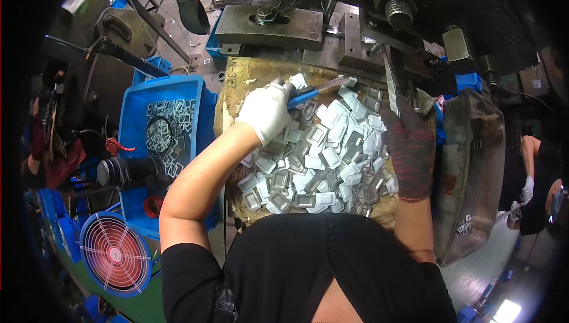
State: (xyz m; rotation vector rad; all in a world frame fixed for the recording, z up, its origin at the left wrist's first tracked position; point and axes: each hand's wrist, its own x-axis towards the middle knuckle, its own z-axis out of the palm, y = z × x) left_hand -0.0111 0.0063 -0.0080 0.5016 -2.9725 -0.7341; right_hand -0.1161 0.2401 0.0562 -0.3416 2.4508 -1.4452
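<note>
Currently, in the head view, the white-gloved left hand (264, 112) is gripping a blue-handled tool (303, 98), whose far end is pointing right over the upper edge of a pile of small rectangular metal trays (317, 133). The pile is covering much of a worn brown board (261, 71) before the wearer, many pieces lying tilted over one another. The dark-red-gloved right hand (410, 151) is hovering or resting along the pile's right side, beside a ridged metal strip (390, 83); whether its fingers are holding it, I cannot tell. A blue crate (135, 219) is standing left of the board, and a deep metal bin (468, 175) is standing to the right.
</note>
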